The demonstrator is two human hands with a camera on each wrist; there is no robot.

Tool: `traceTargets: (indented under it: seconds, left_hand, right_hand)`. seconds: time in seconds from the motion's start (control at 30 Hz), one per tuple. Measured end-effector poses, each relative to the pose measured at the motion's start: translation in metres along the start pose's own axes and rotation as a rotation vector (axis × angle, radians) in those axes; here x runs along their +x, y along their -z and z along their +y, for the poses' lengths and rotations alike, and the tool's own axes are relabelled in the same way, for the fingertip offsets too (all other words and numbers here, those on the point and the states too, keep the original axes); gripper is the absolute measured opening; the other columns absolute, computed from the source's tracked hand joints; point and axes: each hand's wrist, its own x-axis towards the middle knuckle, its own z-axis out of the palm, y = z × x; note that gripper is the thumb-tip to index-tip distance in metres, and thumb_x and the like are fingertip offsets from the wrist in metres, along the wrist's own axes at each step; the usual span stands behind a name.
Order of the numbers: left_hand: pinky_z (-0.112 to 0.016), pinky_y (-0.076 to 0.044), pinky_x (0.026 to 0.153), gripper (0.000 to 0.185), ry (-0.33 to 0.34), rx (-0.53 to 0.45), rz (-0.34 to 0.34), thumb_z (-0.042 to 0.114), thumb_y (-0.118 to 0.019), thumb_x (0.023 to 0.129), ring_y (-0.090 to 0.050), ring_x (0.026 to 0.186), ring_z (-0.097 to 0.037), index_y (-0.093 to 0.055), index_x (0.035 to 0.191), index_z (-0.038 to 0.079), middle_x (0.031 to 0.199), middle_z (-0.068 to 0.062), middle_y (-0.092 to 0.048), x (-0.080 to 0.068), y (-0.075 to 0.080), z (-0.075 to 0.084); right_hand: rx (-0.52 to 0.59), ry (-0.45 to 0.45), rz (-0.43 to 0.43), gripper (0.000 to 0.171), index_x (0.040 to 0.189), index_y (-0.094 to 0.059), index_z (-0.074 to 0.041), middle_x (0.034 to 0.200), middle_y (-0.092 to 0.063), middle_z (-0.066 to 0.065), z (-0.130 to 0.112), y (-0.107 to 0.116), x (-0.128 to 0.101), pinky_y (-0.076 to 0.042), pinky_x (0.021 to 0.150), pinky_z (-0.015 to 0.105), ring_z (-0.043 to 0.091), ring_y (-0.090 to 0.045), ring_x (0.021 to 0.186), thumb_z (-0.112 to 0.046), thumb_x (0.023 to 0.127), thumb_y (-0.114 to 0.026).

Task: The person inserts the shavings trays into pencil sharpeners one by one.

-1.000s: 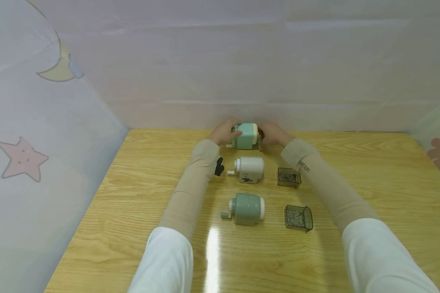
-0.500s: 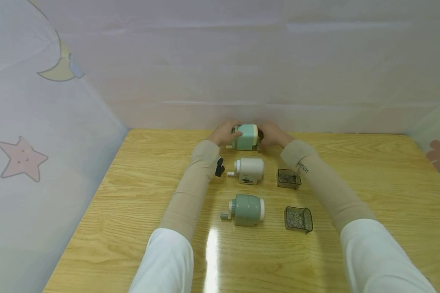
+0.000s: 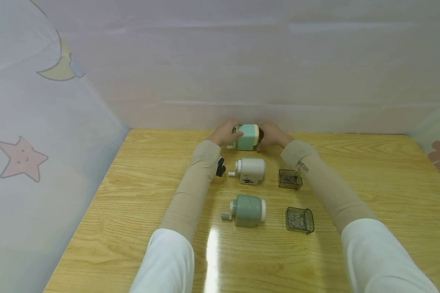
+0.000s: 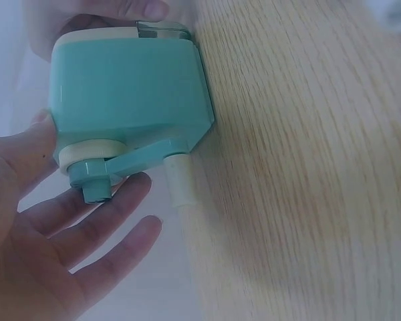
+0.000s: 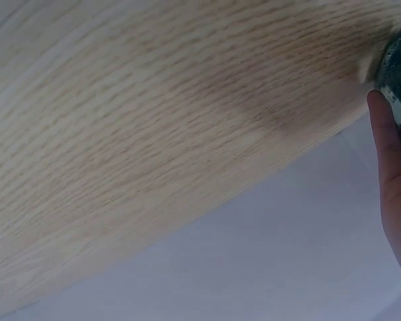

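Note:
A turquoise pencil sharpener (image 3: 246, 137) with a cream end stands at the table's back edge. My left hand (image 3: 223, 133) holds it on the crank side; in the left wrist view the thumb lies against its body and the other fingers spread behind the crank (image 4: 144, 157). On the opposite end, my right hand (image 3: 272, 134) grips the smoky clear shavings drawer (image 4: 164, 30), which sits at the sharpener's lower edge. The right wrist view catches only part of that hand and the dark drawer (image 5: 399, 77) at its right border.
Nearer on the wooden table (image 3: 132, 203) stand a white pencil sharpener (image 3: 251, 170) and a dark green one (image 3: 248, 211). To their right lie two clear drawers, the farther one (image 3: 289, 179) and the nearer one (image 3: 299, 219), holding shavings. A pale wall (image 3: 220, 81) rises behind.
Both hands stay at the turquoise sharpener, with hardly any movement. The whole head view has shifted very slightly.

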Motion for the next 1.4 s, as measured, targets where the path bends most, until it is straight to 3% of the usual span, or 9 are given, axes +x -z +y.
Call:
traceTargets:
  seconds: [0.33,0.53,0.7,0.73,0.83,1.0,1.2,1.4]
  left_hand:
    - [-0.034,-0.035,0.1,0.048,-0.009,-0.003,-0.011,0.025,-0.049,0.095,-0.04,0.123,-0.024,-0.039,0.136,0.003,0.137,-0.011,-0.041,0.001,-0.002,0.005]
    - [-0.035,-0.037,0.098,0.047,-0.001,-0.021,-0.022,0.025,-0.048,0.096,-0.042,0.121,-0.024,-0.038,0.137,0.005,0.137,-0.011,-0.041,0.003,-0.004,0.003]
    - [-0.034,-0.035,0.1,0.05,0.001,-0.007,-0.027,0.026,-0.048,0.096,-0.039,0.124,-0.024,-0.034,0.14,0.008,0.141,-0.009,-0.037,0.004,-0.003,0.002]
    - [-0.034,-0.033,0.102,0.051,0.003,-0.006,-0.027,0.026,-0.047,0.096,-0.037,0.125,-0.024,-0.032,0.141,0.008,0.142,-0.009,-0.035,0.004,-0.002,0.001]
    - [-0.033,-0.027,0.106,0.053,0.001,-0.005,-0.031,0.026,-0.047,0.096,-0.031,0.13,-0.023,-0.028,0.143,0.008,0.146,-0.009,-0.029,0.005,-0.002,-0.003]
    - [-0.035,-0.025,0.107,0.054,-0.007,-0.048,-0.037,0.025,-0.044,0.097,-0.029,0.131,-0.026,-0.025,0.143,0.003,0.147,-0.013,-0.025,0.005,0.0,-0.014]
    - [-0.041,-0.036,0.099,0.054,-0.021,-0.101,-0.005,0.027,-0.041,0.098,-0.038,0.124,-0.03,-0.023,0.143,0.003,0.144,-0.015,-0.03,0.001,0.004,-0.028]
    - [-0.041,-0.028,0.105,0.054,-0.04,-0.045,0.015,0.03,-0.04,0.098,-0.03,0.13,-0.03,-0.025,0.143,0.004,0.146,-0.014,-0.027,-0.004,0.008,-0.035]
  right_hand:
    - [0.093,0.003,-0.008,0.064,0.116,-0.051,0.007,0.105,-0.057,0.023,0.0,-0.005,-0.004,-0.045,0.083,0.048,0.036,-0.054,0.094,-0.011,0.064,-0.083]
    - [0.115,0.032,-0.001,0.064,0.111,-0.055,0.004,0.099,-0.059,0.019,0.005,-0.007,-0.003,-0.046,0.08,0.046,0.034,-0.055,0.09,-0.019,0.06,-0.085]
    - [0.152,0.056,-0.019,0.055,0.111,-0.053,0.006,0.1,-0.058,0.021,0.001,-0.003,-0.008,-0.048,0.079,0.045,0.035,-0.056,0.091,-0.007,0.064,-0.08]
    - [0.159,0.028,-0.042,0.055,0.114,-0.052,0.008,0.105,-0.057,0.024,-0.001,-0.002,-0.01,-0.047,0.083,0.047,0.038,-0.055,0.095,-0.001,0.066,-0.077]
    - [0.134,-0.007,-0.049,0.054,0.12,-0.047,0.012,0.115,-0.052,0.029,-0.002,0.001,-0.016,-0.045,0.087,0.048,0.041,-0.052,0.102,0.001,0.071,-0.069]
    - [0.057,-0.036,-0.02,0.053,0.127,-0.041,0.013,0.127,-0.044,0.03,0.002,0.005,-0.027,-0.039,0.092,0.052,0.043,-0.045,0.112,-0.009,0.084,-0.061]
    - [0.061,0.029,0.026,0.053,0.13,-0.039,0.012,0.132,-0.04,0.03,0.009,0.009,-0.04,-0.029,0.099,0.054,0.045,-0.037,0.119,-0.018,0.089,-0.056]
    - [0.008,0.046,0.018,0.057,0.135,-0.036,0.007,0.136,-0.034,0.03,0.015,0.006,-0.051,-0.023,0.102,0.057,0.045,-0.028,0.125,-0.025,0.091,-0.054]
